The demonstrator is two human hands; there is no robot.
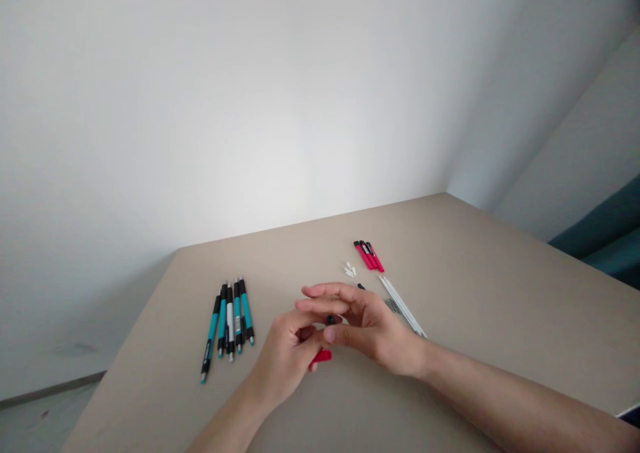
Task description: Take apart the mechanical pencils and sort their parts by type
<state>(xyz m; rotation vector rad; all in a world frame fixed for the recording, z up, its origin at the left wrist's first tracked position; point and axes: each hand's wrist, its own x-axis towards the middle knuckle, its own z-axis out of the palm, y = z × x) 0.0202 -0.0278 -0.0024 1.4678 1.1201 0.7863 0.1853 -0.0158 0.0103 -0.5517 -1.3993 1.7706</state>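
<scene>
Beige table [470, 253], far edge bare; both hands [327, 336] pinch a red pen [323, 356] mid-table.

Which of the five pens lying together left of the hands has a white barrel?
The middle pen of the row; the other four pens have teal barrels.

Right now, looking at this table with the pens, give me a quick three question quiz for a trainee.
1. True or false: the teal pens lie in a group to the left of both hands.
2. What colour is the pen part held in the left hand?
A. red
B. yellow
C. green
3. Fill in: the thin white refills lie on the table behind the ____ hand.

Key
1. True.
2. A. Its red end shows below the fingers; the right hand meets it at a small black tip.
3. Right. More red pen parts lie farther back.
</scene>
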